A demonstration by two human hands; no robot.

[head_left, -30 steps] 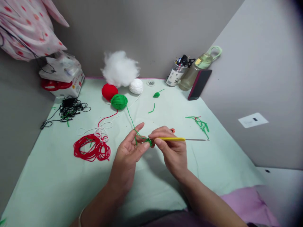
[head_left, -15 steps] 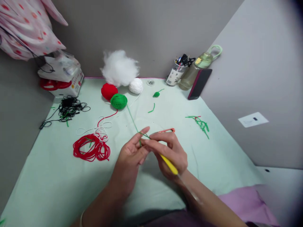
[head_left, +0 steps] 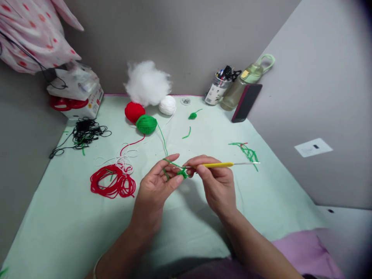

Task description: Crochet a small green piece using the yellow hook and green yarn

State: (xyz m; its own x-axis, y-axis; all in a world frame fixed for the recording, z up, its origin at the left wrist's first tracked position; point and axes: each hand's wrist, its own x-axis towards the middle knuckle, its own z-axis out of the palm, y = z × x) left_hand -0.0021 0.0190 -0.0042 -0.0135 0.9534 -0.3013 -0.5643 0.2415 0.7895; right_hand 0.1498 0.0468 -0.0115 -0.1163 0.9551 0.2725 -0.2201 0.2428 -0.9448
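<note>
My left hand (head_left: 155,184) pinches a small green crocheted piece (head_left: 183,173) between thumb and fingers, with green yarn looped over its raised index finger. That yarn runs back to the green ball (head_left: 146,124). In my right hand (head_left: 217,182) is a crochet hook with a yellow handle (head_left: 219,165), held nearly level. Its thin tip points left and meets the green yarn just above the piece, while the metal rear end sticks out to the right. My right fingertips are close beside the piece.
Red (head_left: 134,112) and white (head_left: 167,105) yarn balls sit behind, near white stuffing (head_left: 148,83). Red yarn coils (head_left: 112,181) and tangled black cord (head_left: 87,131) lie left. Green scraps (head_left: 247,152) lie right; a pen cup (head_left: 214,91), bottle (head_left: 235,91) and phone (head_left: 247,103) stand at the back right.
The hook has swung from slanting down toward me to nearly level. My right hand has turned, the green piece now shows, and the yarn to the ball hangs slacker. The orange clip-like item is out of sight.
</note>
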